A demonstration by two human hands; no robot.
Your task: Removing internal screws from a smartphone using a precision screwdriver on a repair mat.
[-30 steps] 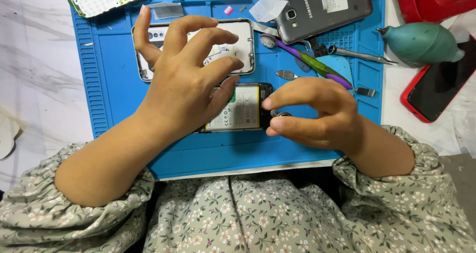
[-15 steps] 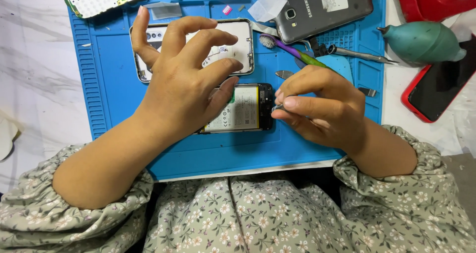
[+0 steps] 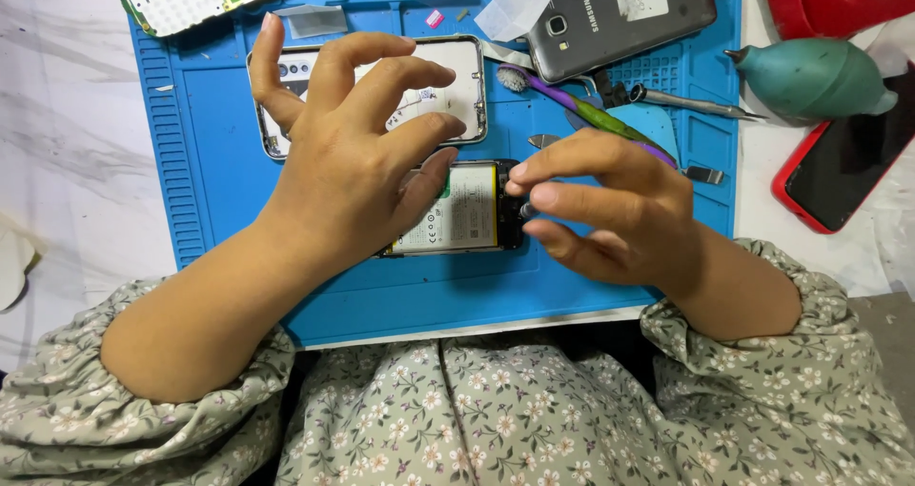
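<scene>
1. Head view, change: against the picture a second ago, my right hand (image 3: 610, 210) has drawn in from a flat reach to a pinch at the right end of the opened phone (image 3: 457, 210); I judge fine work there is under way.
2. Head view, left hand (image 3: 357, 162): fingers spread and arched, little finger and palm edge resting on the phone, steadying it.
3. Head view, right hand: thumb and forefinger pressed together on something too small to tell.
4. Head view, location: phone lies mid blue mat (image 3: 210, 181), nearer its front edge; white back cover (image 3: 457, 76) behind; grey phone (image 3: 620, 19) at far right corner.
</scene>
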